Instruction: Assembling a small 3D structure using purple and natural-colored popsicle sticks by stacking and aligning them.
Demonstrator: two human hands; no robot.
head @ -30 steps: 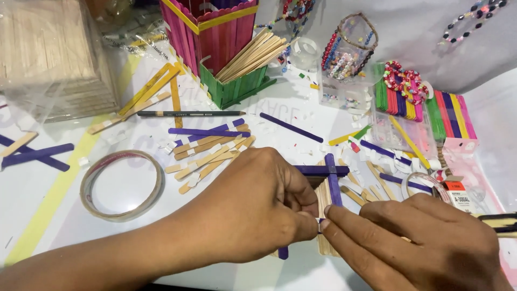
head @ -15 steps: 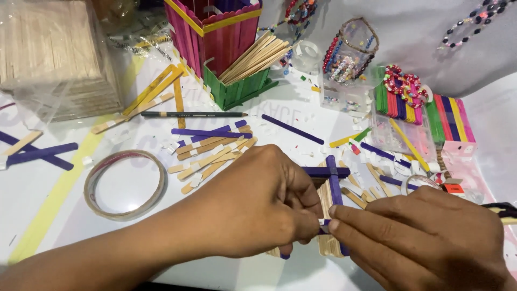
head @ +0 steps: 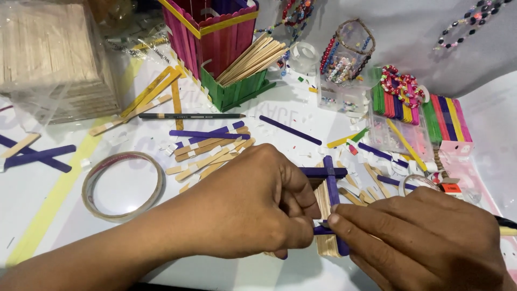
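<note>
Frame [head: 329,210] of plain sticks, edged with purple sticks, lies near centre. Left hand [head: 253,202] and right hand [head: 414,237] pinch its near purple edge, fingers closed.

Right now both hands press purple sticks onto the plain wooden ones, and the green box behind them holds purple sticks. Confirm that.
Not quite. In the head view the green box holds plain wooden sticks, not purple ones. The left hand and right hand do press the purple sticks onto the plain ones.

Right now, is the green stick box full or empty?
Full: the green stick box holds a bundle of plain wooden sticks leaning out over its rim.
</note>
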